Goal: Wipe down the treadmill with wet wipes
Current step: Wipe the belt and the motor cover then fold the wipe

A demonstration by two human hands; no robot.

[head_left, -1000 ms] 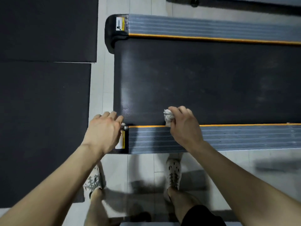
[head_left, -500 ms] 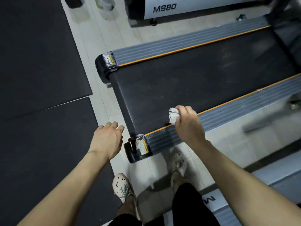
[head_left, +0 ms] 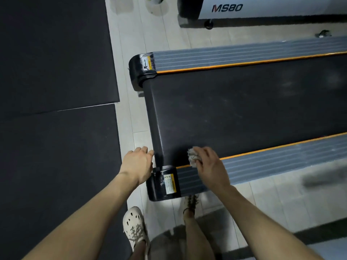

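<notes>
The treadmill's black belt runs to the right, flanked by grey ribbed side rails with orange trim, the near rail and the far rail. A crumpled, greyish wet wipe is bunched in my right hand, pressed where the belt meets the near rail's orange trim. My left hand hovers with fingers spread at the belt's rear end, just left of the black end cap with its yellow warning label. Whether its fingertips touch the belt edge I cannot tell.
Dark rubber floor mats cover the left side. Pale tiled floor separates them from the treadmill. Another machine marked MS80 stands at the top right. My feet in white clogs stand below the end cap.
The view has swung, so the treadmill lies more level in frame. My left hand moved closer to the belt's rear end. My right hand keeps the wipe at the near rail's edge.
</notes>
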